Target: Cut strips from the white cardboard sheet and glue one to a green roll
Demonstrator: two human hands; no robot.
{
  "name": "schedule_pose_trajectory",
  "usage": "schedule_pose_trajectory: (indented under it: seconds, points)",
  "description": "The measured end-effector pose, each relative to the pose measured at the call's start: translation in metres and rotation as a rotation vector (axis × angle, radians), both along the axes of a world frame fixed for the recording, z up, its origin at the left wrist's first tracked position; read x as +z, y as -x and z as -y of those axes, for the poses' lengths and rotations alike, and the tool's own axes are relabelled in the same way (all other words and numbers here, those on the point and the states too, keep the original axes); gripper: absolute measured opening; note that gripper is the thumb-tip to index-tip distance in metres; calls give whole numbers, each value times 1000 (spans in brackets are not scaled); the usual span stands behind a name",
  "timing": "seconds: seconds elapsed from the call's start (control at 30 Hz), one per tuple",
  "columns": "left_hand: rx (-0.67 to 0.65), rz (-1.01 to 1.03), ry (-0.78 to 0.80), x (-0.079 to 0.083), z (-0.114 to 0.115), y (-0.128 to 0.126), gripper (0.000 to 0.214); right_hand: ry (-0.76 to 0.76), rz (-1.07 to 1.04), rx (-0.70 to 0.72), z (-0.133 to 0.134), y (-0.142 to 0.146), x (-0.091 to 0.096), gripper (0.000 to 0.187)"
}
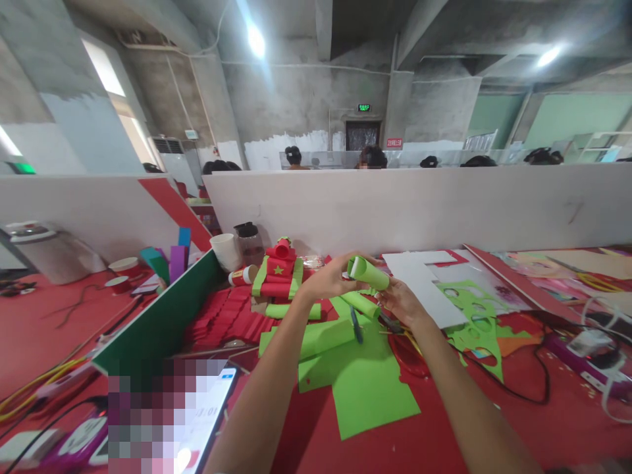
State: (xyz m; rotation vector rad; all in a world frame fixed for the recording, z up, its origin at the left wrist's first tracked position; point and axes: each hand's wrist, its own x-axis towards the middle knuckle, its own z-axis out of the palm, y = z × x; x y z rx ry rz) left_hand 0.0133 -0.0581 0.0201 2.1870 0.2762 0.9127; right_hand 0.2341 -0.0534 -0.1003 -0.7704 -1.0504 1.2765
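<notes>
Head view: the left hand (328,280) and right hand (402,303) hold a green paper roll (368,272) raised above the red table (444,434). The fingers of each hand are closed on opposite ends, a grip that likely keeps the curled sheet from springing open. Flat green sheets (368,388) lie directly beneath, within reach, and a red-and-green paper model (279,273) stands just behind, near the white partition (419,204).

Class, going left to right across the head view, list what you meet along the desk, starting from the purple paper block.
purple paper block → white paper cup → dark-lidded jar → red and green paper model → left hand → green paper tube → right hand → white sheet → green sheet with round holes
</notes>
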Motion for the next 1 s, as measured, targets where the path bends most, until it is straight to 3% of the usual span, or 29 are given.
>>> schedule_pose_trajectory:
  seconds: [0.13,0.3,0.43,0.6,0.77,1.0]
  points:
    - [36,151,157,-10,-10,3,49,16,-73,-30,-3,-2,1,31]
    - [170,406,420,-31,-36,11,47,-13,-67,-87,-2,2,6,30]
    - [316,416,616,-43,-52,15,46,-49,-2,-220,-1,8,8,32]
    - [497,417,680,-52,-61,16,32,-123,207,-390,3,11,14,34]
    - [516,386,738,-57,-65,19,24,-226,366,-452,6,8,18,29]
    - [482,434,859,-60,-66,17,22,-563,631,-577,11,12,16,15]
